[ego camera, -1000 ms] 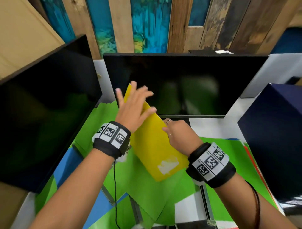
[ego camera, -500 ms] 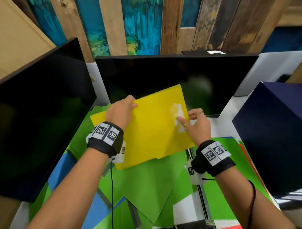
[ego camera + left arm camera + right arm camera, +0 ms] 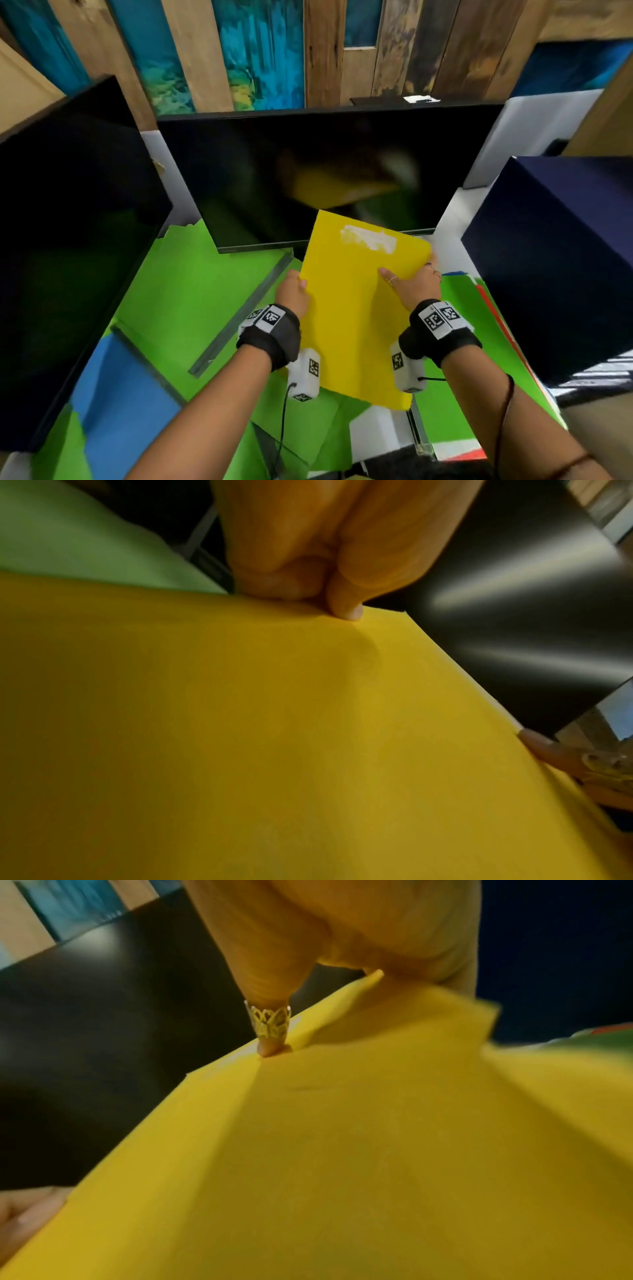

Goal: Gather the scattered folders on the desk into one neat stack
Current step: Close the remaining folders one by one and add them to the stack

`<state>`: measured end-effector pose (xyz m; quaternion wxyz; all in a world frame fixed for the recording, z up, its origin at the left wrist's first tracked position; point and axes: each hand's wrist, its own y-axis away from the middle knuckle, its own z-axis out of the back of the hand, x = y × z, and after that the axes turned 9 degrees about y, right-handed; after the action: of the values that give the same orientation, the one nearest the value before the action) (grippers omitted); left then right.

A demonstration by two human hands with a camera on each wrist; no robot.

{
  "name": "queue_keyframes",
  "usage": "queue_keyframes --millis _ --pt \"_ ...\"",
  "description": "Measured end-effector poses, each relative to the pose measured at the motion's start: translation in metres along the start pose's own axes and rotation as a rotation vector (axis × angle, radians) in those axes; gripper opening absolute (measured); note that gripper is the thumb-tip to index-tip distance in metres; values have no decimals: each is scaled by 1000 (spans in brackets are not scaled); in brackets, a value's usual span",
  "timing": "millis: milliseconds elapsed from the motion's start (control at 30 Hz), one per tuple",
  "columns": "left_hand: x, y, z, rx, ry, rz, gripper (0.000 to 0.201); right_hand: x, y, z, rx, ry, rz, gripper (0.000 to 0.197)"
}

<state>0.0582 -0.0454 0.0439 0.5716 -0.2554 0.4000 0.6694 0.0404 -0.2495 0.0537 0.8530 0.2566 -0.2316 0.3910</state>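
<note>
I hold a yellow folder point(image 3: 356, 308) upright-long in the air before the middle monitor, a torn white label patch near its far end. My left hand point(image 3: 294, 291) grips its left edge, thumb on top point(image 3: 346, 610). My right hand point(image 3: 411, 284) pinches the right edge, ringed thumb pressing the top face point(image 3: 270, 1045). Under it, green folders point(image 3: 191, 291) and a blue folder point(image 3: 116, 387) lie scattered and overlapping on the desk. More green and red-edged folders point(image 3: 479, 329) lie to the right.
A black monitor point(image 3: 325, 171) stands straight ahead and another point(image 3: 68, 257) close on the left. A dark navy box point(image 3: 555, 260) stands at the right. Clear plastic strips point(image 3: 246, 308) lie among the folders. The white desk point(image 3: 373, 435) shows near the front.
The yellow folder turned from landscape to lengthwise and moved right and nearer to me. Both hands shifted along its edges, keeping hold.
</note>
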Motion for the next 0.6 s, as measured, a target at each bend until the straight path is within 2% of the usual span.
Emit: queue_keyframes --millis 133,233,333,433,500,600 --pt "-5 3 -39 96 57 70 30 -21 -12 4 -13 233 -132 112" --pt "-7 11 -69 240 17 101 39 -36 -19 9 -53 414 -173 112" --pt "-2 20 -103 409 -193 46 55 -50 -30 12 -39 556 -144 107" --pt "3 29 -124 519 -446 -17 59 -57 -35 11 37 642 -82 101" --pt "5 31 -126 531 -591 -65 57 -61 -35 2 109 656 -50 98" --pt "9 27 -114 464 -602 -164 52 -70 -34 -24 247 698 -7 102"
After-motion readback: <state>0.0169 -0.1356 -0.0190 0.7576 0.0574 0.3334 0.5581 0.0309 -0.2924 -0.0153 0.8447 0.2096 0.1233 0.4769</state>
